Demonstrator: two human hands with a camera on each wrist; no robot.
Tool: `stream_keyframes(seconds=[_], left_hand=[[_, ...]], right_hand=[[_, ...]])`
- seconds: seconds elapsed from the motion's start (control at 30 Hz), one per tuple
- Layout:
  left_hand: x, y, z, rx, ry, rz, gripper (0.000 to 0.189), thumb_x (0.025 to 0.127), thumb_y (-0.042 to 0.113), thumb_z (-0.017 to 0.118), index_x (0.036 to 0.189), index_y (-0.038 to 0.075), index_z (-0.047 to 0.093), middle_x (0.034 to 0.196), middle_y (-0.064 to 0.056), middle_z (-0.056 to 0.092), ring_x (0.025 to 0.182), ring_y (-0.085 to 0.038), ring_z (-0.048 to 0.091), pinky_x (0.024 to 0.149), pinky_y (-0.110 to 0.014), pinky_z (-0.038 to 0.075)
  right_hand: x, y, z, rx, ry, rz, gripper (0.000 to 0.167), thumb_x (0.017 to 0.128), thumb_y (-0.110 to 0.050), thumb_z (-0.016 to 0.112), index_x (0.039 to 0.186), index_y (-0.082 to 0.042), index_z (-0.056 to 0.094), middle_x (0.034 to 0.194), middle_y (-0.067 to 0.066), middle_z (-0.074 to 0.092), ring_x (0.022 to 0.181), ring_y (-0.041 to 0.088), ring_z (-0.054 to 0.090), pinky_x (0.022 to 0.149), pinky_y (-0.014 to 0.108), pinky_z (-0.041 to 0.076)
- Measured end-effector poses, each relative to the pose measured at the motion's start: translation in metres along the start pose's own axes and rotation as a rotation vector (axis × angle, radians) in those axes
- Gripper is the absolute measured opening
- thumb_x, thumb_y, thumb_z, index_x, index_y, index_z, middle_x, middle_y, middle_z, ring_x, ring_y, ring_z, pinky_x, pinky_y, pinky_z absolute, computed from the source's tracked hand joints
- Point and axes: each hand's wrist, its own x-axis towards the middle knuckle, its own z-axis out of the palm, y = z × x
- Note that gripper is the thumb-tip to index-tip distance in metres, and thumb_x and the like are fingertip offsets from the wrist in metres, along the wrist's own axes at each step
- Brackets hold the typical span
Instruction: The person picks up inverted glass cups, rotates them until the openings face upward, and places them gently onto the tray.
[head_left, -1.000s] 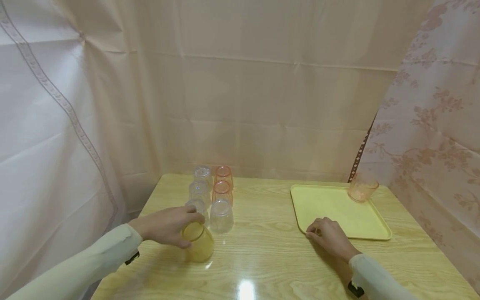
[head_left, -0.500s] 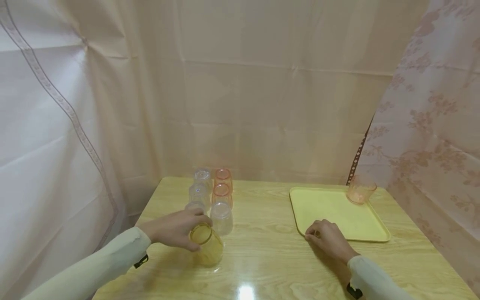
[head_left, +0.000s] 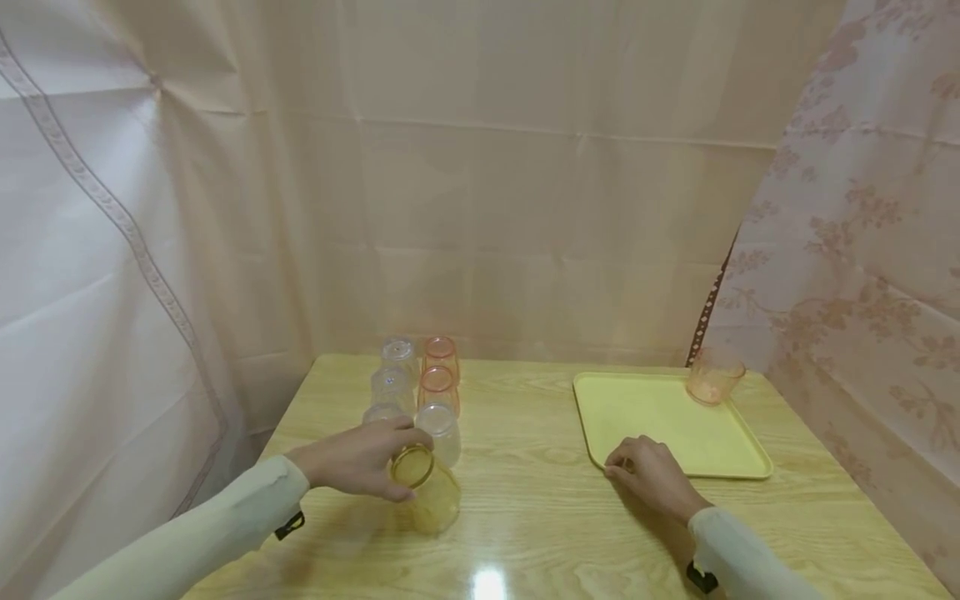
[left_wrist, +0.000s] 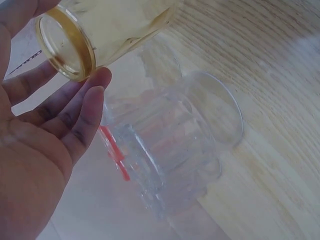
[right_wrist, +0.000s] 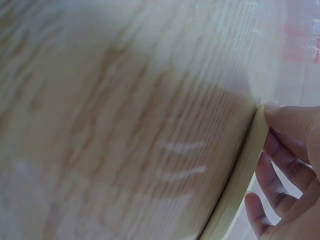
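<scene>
My left hand (head_left: pixel 369 457) grips an amber-yellow plastic tumbler (head_left: pixel 438 498) around its base. The tumbler is upside down and tilted, its mouth towards the table. In the left wrist view the thumb and fingers curl round the thick base ring of the tumbler (left_wrist: pixel 117 30). Behind it stand the upside-down cups: clear ones, such as the clear cup (head_left: pixel 438 429), and two pink cups (head_left: pixel 438 387). My right hand (head_left: pixel 654 475) pinches the near-left corner of the yellow tray (head_left: pixel 660 417); in the right wrist view the thumb lies on the tray's rim (right_wrist: pixel 240 175).
A pink cup (head_left: pixel 714 379) stands mouth up in the tray's far right corner. The wood-grain table (head_left: pixel 525 500) ends against a beige curtain (head_left: pixel 525 208) behind, with a flowered cloth (head_left: pixel 862 292) on the right.
My left hand has carried the yellow tumbler to the right, past the near clear cups, and its mouth now swings rightward. The right hand stays at the tray corner.
</scene>
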Motion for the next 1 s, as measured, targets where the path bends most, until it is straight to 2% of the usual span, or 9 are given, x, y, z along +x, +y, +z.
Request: stream_keyframes(seconds=[0.27, 0.5, 0.77, 1.0], left_hand=[[0.008, 0.003, 0.006, -0.04, 0.03, 0.015, 0.061, 0.085, 0.047, 0.08, 0.133, 0.016, 0.061, 0.108, 0.009, 0.056, 0.085, -0.011, 0.057, 0.071, -0.025, 0.049], [0.017, 0.008, 0.011, -0.035, 0.04, 0.008, 0.063, 0.085, 0.049, 0.079, 0.135, 0.016, 0.061, 0.101, 0.009, 0.055, 0.083, -0.011, 0.056, 0.068, -0.025, 0.048], [0.027, 0.015, 0.014, -0.041, 0.056, 0.012, 0.062, 0.086, 0.049, 0.079, 0.135, 0.017, 0.061, 0.109, 0.009, 0.056, 0.087, -0.008, 0.057, 0.072, -0.024, 0.05], [0.036, 0.02, 0.018, -0.041, 0.089, 0.025, 0.062, 0.085, 0.047, 0.079, 0.135, 0.014, 0.061, 0.112, 0.006, 0.057, 0.088, -0.01, 0.058, 0.072, -0.024, 0.05]], right_hand=[[0.0, -0.001, -0.003, 0.017, 0.016, -0.034, 0.006, 0.088, -0.022, 0.082, 0.088, -0.017, 0.079, 0.084, -0.016, 0.067, 0.075, 0.006, 0.054, 0.068, 0.03, 0.046], [-0.001, -0.002, -0.003, 0.017, 0.009, -0.024, 0.006, 0.087, -0.023, 0.082, 0.089, -0.018, 0.08, 0.085, -0.016, 0.067, 0.076, 0.006, 0.055, 0.067, 0.03, 0.047], [-0.001, 0.0, -0.001, 0.021, 0.005, 0.002, 0.008, 0.089, -0.027, 0.081, 0.089, -0.019, 0.079, 0.088, -0.017, 0.068, 0.077, 0.005, 0.054, 0.07, 0.031, 0.046], [-0.001, 0.0, -0.001, 0.022, 0.007, 0.004, 0.007, 0.088, -0.025, 0.082, 0.089, -0.02, 0.079, 0.088, -0.017, 0.067, 0.077, 0.006, 0.054, 0.07, 0.031, 0.045]])
